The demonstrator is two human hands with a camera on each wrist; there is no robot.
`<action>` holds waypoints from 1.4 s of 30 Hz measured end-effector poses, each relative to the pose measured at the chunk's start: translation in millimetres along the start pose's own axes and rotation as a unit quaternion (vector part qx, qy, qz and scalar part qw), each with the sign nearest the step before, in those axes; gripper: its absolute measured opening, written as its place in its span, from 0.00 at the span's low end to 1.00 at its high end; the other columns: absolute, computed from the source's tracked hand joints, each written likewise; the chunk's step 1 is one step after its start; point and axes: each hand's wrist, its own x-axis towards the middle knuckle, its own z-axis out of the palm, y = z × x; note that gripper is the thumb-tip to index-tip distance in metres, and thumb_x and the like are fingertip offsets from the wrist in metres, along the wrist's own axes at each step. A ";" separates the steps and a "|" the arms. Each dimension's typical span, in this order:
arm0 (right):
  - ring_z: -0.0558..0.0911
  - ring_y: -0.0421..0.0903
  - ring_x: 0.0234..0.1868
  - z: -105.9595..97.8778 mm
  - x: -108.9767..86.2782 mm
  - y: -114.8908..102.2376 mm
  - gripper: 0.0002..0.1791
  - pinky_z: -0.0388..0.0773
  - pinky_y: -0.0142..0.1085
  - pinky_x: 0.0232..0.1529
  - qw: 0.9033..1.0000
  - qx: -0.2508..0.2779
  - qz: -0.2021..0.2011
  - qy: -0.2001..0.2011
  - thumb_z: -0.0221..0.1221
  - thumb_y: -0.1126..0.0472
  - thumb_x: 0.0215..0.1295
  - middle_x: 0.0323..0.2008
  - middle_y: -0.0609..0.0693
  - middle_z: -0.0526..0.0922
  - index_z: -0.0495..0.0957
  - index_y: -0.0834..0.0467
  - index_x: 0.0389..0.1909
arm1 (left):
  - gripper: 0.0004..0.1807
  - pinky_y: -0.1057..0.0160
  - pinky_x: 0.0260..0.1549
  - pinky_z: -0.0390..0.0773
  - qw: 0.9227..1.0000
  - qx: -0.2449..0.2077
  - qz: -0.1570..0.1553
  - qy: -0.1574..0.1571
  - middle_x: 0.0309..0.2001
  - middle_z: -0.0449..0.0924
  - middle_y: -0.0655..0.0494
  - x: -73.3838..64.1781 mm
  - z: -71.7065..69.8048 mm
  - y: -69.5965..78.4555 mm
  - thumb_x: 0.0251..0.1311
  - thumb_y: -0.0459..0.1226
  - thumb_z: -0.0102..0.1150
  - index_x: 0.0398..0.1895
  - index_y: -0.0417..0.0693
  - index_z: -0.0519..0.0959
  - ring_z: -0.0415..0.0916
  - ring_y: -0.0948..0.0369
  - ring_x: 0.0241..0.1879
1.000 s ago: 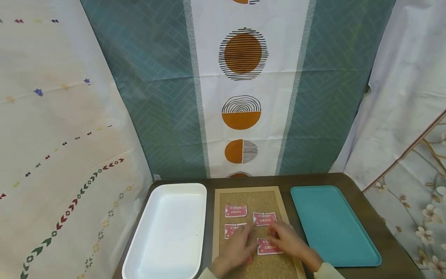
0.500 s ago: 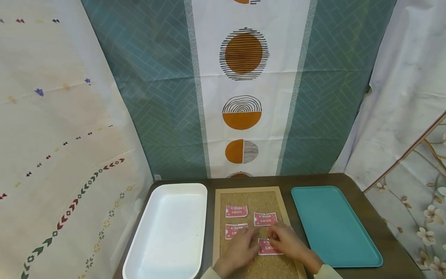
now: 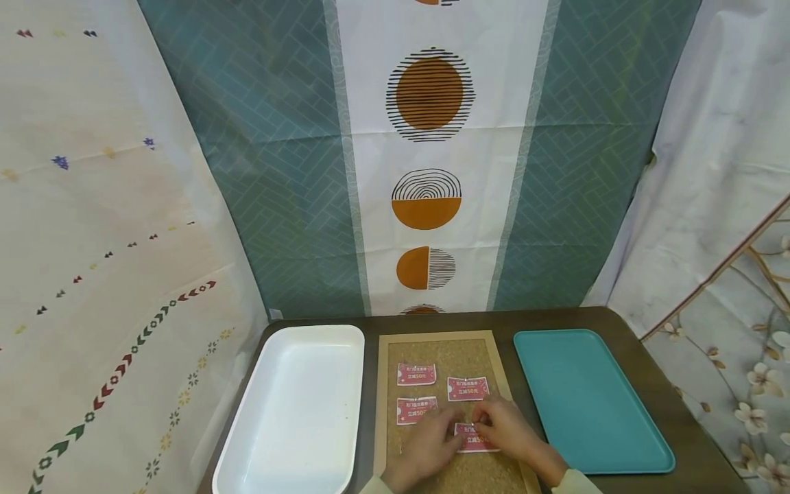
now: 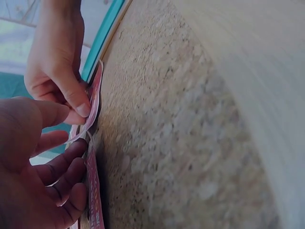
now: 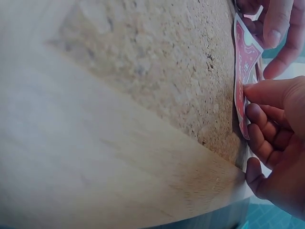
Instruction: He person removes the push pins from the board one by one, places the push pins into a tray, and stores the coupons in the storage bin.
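So a **corkboard** (image 3: 441,348) with grainy, speckled brown cork is being worked on here, edged by a flat, pale wooden frame (image 3: 382,391) with fine grain. On the near half of the corkboard, right of its middle, a pink paper card (image 3: 475,440) is being pinched at its top edge by the right hand (image 3: 505,427), fingers curled in. The card is thin, rectangular and white-bordered, and it's bowed up off the cork a bit. Nothing looks gripped by the left hand (image 3: 430,442): its fingers are loosely bent by the card's left end, though whether the paper is being touched can't be told. Higher up the corkboard, three more pink coupons (image 3: 468,389) are spread over the cork, two of them on its left side. The corkboard is flanked by a glossy, deep white tray (image 3: 284,412) on its left and a shallow matte teal one (image 3: 586,398) on its right, both round-cornered. Behind the corkboard, a creased herringbone cloth (image 3: 296,206) is hung.
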 end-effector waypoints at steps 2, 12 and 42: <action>0.73 0.33 0.30 0.1 -0.4 -2.3 0.12 0.71 0.31 0.30 1.000 0.005 0.007 0.000 0.73 0.68 0.57 0.27 0.40 0.76 0.81 0.50 0.27 | 0.18 0.70 0.32 0.71 1.000 -0.006 -0.005 -0.006 0.34 0.78 0.68 -0.6 1.1 1.0 0.65 0.40 0.70 0.58 0.54 0.83 0.66 0.74 0.31; 0.71 0.30 0.28 0.6 0.4 -3.9 0.10 0.70 0.31 0.29 1.000 -0.001 0.012 0.008 0.72 0.69 0.55 0.25 0.38 0.75 0.82 0.51 0.27 | 0.13 0.72 0.29 0.67 1.000 -0.006 0.015 -0.001 0.30 0.73 0.71 -0.9 6.4 -0.8 0.68 0.40 0.69 0.53 0.54 0.85 0.64 0.75 0.28; 0.71 0.31 0.26 0.2 7.5 7.4 0.09 0.70 0.29 0.25 0.988 0.136 -0.006 -0.072 0.68 0.73 0.56 0.25 0.43 0.75 0.78 0.60 0.31 | 0.13 0.73 0.23 0.66 0.998 -0.068 -0.019 0.007 0.26 0.71 0.71 -0.5 10.3 -4.5 0.62 0.34 0.73 0.49 0.51 0.85 0.64 0.76 0.24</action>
